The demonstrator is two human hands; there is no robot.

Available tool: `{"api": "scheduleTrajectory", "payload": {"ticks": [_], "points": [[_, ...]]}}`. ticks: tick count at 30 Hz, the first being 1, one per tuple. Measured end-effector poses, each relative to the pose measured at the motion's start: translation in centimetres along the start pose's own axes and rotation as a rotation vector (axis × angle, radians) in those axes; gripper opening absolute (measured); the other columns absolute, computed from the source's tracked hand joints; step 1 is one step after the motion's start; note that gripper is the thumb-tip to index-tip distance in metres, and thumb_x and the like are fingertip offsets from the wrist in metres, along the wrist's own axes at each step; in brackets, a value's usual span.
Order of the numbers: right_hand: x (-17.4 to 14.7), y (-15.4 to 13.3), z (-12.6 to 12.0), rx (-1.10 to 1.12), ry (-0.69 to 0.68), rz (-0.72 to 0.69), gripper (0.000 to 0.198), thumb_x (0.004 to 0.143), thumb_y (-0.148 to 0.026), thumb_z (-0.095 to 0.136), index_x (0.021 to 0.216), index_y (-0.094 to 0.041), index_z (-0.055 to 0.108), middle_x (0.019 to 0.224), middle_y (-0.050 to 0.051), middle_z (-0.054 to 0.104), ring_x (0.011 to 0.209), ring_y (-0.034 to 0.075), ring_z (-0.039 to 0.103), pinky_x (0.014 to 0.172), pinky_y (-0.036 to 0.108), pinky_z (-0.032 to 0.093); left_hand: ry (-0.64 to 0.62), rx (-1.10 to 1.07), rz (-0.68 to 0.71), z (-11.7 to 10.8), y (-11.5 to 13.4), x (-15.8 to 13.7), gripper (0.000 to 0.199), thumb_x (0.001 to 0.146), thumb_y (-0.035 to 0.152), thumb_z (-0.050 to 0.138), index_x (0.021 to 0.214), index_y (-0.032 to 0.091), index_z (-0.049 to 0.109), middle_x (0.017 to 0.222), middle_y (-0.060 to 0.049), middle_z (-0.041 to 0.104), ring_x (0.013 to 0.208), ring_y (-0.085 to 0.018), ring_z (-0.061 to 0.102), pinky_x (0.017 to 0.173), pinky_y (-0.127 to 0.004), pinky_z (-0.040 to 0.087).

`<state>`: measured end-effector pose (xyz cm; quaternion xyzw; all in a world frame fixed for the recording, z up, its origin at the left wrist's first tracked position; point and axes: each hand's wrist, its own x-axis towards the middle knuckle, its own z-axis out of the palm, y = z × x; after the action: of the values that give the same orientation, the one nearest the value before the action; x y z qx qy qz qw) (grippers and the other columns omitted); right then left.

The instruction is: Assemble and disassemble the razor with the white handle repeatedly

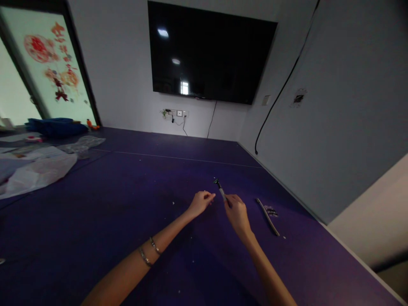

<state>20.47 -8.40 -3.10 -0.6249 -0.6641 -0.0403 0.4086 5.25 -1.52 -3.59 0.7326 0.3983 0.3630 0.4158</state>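
Observation:
My right hand (pixel 236 211) is closed around a slim, short rod-like tool (pixel 221 192) with a pale grey shaft and a small dark head; its exact kind is too small to tell. The head points up and away from me, over the purple tabletop (pixel 134 221). To its left, my left hand (pixel 200 202) is closed in a pinch, fingertips close to the tool but apart from it. Whatever the pinch holds, if anything, I cannot make out. Right of my right hand lies a thin, slightly bent greyish stick or tube (pixel 267 217), beside a small dark patterned packet (pixel 271 211).
Clear plastic wrapping (pixel 83 144) and a white plastic bag (pixel 44 168) spread over the left side. Behind them sit a blue cloth bundle (pixel 56 127) and a small orange item (pixel 92 125). Small white scraps dot the tabletop. A black cable (pixel 280 91) hangs along the right wall.

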Motion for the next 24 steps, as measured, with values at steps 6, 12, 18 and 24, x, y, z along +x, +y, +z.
{"api": "scheduleTrajectory", "payload": {"ticks": [6, 12, 18, 24], "points": [[-1.0, -2.3, 1.3, -0.059, -0.027, -0.102, 0.032, 0.083, -0.011, 0.039, 0.099, -0.014, 0.067, 0.094, 0.012, 0.064, 0.087, 0.022, 0.056, 0.081, 0.034, 0.046, -0.013, -0.228, -0.209, 1.6, 0.8, 0.8, 0.037, 0.080, 0.049, 0.047, 0.068, 0.014, 0.053, 0.055, -0.001, 0.058, 0.044, -0.012, 0.055, 0.038, -0.021, 0.040], [-1.3, -3.2, 1.5, -0.134, -0.043, -0.175, 0.028, 0.082, -0.007, 0.043, 0.097, -0.014, 0.065, 0.095, 0.011, 0.063, 0.087, 0.022, 0.054, 0.080, 0.035, 0.047, -0.035, -0.122, -0.207, 0.7, 0.9, 1.0, 0.039, 0.077, 0.050, 0.051, 0.063, 0.014, 0.053, 0.050, 0.002, 0.055, 0.037, -0.011, 0.050, 0.036, -0.022, 0.039], [-1.5, -4.1, 1.1, -0.064, -0.066, -0.202, 0.024, 0.086, -0.018, 0.047, 0.103, -0.016, 0.063, 0.094, 0.010, 0.065, 0.089, 0.021, 0.057, 0.081, 0.035, 0.047, -0.142, 0.047, -0.235, -0.8, 0.2, 1.7, 0.036, 0.082, 0.038, 0.047, 0.059, 0.012, 0.056, 0.045, 0.002, 0.051, 0.036, -0.009, 0.047, 0.037, -0.020, 0.038], [-1.7, -2.5, -0.2, -0.032, -0.032, -0.130, 0.029, 0.090, -0.027, 0.042, 0.104, -0.012, 0.063, 0.095, 0.012, 0.066, 0.092, 0.021, 0.059, 0.085, 0.034, 0.045, -0.254, 0.460, -0.307, -3.7, -1.1, 3.1, 0.036, 0.083, 0.032, 0.042, 0.061, 0.010, 0.061, 0.057, -0.005, 0.061, 0.042, -0.009, 0.052, 0.043, -0.020, 0.043]]}}
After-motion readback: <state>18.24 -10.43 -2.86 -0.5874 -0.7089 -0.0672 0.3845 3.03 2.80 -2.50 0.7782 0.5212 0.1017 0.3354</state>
